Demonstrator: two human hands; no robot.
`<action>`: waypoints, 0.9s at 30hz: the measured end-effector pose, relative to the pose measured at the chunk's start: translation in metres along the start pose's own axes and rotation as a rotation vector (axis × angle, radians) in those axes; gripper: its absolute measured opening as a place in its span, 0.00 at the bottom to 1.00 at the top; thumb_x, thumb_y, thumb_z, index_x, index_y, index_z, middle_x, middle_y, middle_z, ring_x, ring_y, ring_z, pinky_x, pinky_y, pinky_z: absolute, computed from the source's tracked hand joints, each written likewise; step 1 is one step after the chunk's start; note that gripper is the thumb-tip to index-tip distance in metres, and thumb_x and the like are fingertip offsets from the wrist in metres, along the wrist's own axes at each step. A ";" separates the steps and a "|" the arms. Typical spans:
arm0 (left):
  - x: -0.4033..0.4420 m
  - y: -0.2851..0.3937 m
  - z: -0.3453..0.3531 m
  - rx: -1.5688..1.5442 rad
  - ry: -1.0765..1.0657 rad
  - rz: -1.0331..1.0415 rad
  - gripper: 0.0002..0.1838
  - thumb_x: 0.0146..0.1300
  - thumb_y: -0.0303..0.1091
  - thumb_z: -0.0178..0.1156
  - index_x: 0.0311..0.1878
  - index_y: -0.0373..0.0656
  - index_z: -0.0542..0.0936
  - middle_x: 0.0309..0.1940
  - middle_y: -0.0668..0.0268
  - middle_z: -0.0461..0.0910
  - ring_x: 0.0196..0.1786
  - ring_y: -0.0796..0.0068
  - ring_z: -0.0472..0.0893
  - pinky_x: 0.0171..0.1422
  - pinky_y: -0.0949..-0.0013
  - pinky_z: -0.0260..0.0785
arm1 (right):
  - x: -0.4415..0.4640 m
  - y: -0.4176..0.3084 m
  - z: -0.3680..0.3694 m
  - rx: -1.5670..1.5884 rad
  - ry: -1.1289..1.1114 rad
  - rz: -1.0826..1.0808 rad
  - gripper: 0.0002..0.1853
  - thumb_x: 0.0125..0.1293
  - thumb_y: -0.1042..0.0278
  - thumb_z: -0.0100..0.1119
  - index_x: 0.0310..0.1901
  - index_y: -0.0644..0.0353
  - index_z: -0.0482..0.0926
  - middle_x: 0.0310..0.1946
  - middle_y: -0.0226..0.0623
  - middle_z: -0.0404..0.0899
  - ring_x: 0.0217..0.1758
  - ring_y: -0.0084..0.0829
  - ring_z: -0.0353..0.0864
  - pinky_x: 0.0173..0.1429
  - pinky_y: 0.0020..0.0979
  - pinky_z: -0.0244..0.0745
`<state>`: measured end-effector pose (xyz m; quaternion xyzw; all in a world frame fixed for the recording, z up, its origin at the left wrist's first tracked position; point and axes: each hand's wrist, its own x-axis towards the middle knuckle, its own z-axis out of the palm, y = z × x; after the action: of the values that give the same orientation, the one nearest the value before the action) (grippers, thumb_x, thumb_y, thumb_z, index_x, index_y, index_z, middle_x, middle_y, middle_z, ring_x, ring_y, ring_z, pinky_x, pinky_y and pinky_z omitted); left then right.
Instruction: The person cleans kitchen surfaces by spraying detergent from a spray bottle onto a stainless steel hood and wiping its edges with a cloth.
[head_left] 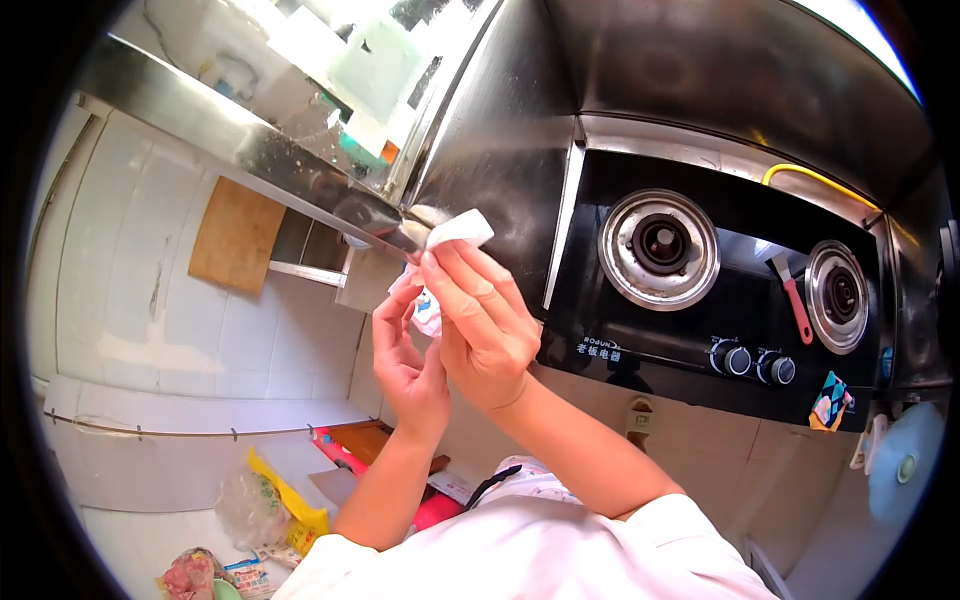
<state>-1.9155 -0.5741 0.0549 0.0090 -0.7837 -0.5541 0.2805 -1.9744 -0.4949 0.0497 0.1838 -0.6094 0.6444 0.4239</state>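
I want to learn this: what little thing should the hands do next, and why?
Maybe the right hand should ease the folded white piece away from the left hand: the right hand pinches that piece, while the left hand is at the crumpled, printed bundle. The two lie close together, and I can't see whether they are joined.

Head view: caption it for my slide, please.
Right hand pinches a white tissue-like piece while the left hand holds a crumpled printed wrapper beside a black two-burner stove.

Pinkish item (426,314) partly behind right hand (487,322)
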 end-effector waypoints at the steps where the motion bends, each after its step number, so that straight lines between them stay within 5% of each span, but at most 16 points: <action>1: 0.000 -0.001 0.000 -0.023 -0.004 0.025 0.28 0.50 0.16 0.49 0.58 0.32 0.68 0.62 0.51 0.67 0.70 0.59 0.63 0.75 0.57 0.48 | 0.004 -0.002 0.001 0.035 0.002 -0.030 0.23 0.45 0.84 0.59 0.48 0.65 0.82 0.46 0.44 0.82 0.50 0.42 0.82 0.52 0.36 0.78; 6: 0.006 0.001 0.001 -0.046 -0.034 0.052 0.29 0.51 0.16 0.50 0.60 0.33 0.66 0.62 0.53 0.66 0.69 0.60 0.63 0.75 0.57 0.49 | -0.027 0.013 -0.015 -0.034 -0.033 0.126 0.22 0.48 0.87 0.59 0.48 0.68 0.81 0.43 0.43 0.83 0.45 0.39 0.82 0.46 0.33 0.80; 14: 0.002 0.001 0.005 -0.118 -0.071 0.062 0.30 0.51 0.13 0.47 0.62 0.33 0.64 0.64 0.54 0.65 0.69 0.62 0.63 0.74 0.57 0.52 | -0.017 0.010 -0.014 -0.020 -0.019 0.067 0.20 0.45 0.88 0.59 0.44 0.68 0.82 0.39 0.43 0.83 0.41 0.37 0.83 0.41 0.32 0.81; 15: 0.001 0.004 0.006 -0.111 -0.079 0.024 0.31 0.51 0.13 0.46 0.63 0.32 0.64 0.64 0.54 0.64 0.69 0.62 0.62 0.74 0.58 0.53 | -0.021 0.019 -0.014 -0.023 0.004 0.087 0.15 0.52 0.86 0.65 0.43 0.65 0.83 0.36 0.46 0.83 0.35 0.35 0.83 0.37 0.27 0.79; 17: 0.001 0.001 0.006 -0.039 -0.094 0.042 0.34 0.51 0.12 0.45 0.66 0.31 0.62 0.65 0.53 0.64 0.70 0.63 0.63 0.72 0.61 0.56 | -0.020 0.018 -0.013 -0.056 0.011 0.056 0.15 0.51 0.86 0.66 0.43 0.65 0.83 0.35 0.45 0.83 0.34 0.34 0.83 0.36 0.27 0.78; 21: -0.004 -0.005 0.008 -0.089 -0.051 0.083 0.34 0.50 0.12 0.45 0.66 0.28 0.66 0.62 0.55 0.71 0.67 0.66 0.68 0.71 0.65 0.56 | 0.009 0.005 -0.002 0.049 0.056 -0.026 0.14 0.51 0.86 0.66 0.41 0.65 0.84 0.31 0.41 0.82 0.33 0.34 0.81 0.36 0.26 0.76; 23: -0.004 -0.004 0.008 -0.026 -0.009 0.005 0.32 0.50 0.12 0.46 0.64 0.27 0.67 0.60 0.55 0.73 0.65 0.67 0.70 0.70 0.67 0.57 | 0.007 0.011 -0.004 0.062 0.014 -0.085 0.22 0.41 0.87 0.59 0.43 0.66 0.83 0.33 0.40 0.82 0.38 0.38 0.82 0.41 0.31 0.78; 27: -0.001 0.008 0.011 -0.036 -0.023 -0.038 0.34 0.48 0.12 0.44 0.65 0.28 0.68 0.60 0.56 0.73 0.64 0.68 0.70 0.69 0.68 0.58 | -0.024 0.025 -0.014 -0.025 -0.015 0.038 0.17 0.45 0.84 0.62 0.40 0.64 0.84 0.36 0.40 0.83 0.40 0.39 0.81 0.43 0.32 0.78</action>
<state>-1.9168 -0.5614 0.0587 0.0124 -0.7766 -0.5733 0.2609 -1.9763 -0.4866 0.0131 0.1716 -0.6239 0.6432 0.4093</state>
